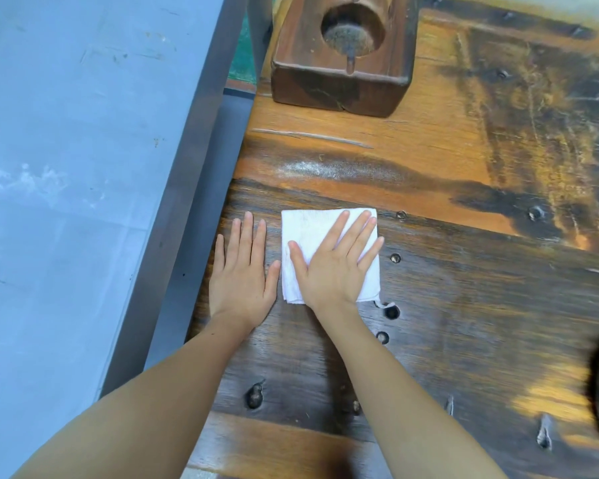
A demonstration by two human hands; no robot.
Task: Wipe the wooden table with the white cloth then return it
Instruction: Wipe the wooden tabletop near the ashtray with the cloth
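The right hand lay flat, fingers spread, on the cloth; the left hand rested open on the worktop. Even pressure and overlapping strokes would likely serve best.

Bare forearms, apparently no sleeves

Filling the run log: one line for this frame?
phase: wiping | right hand: flat on cloth | left hand: flat on table, beside cloth | cloth: folded
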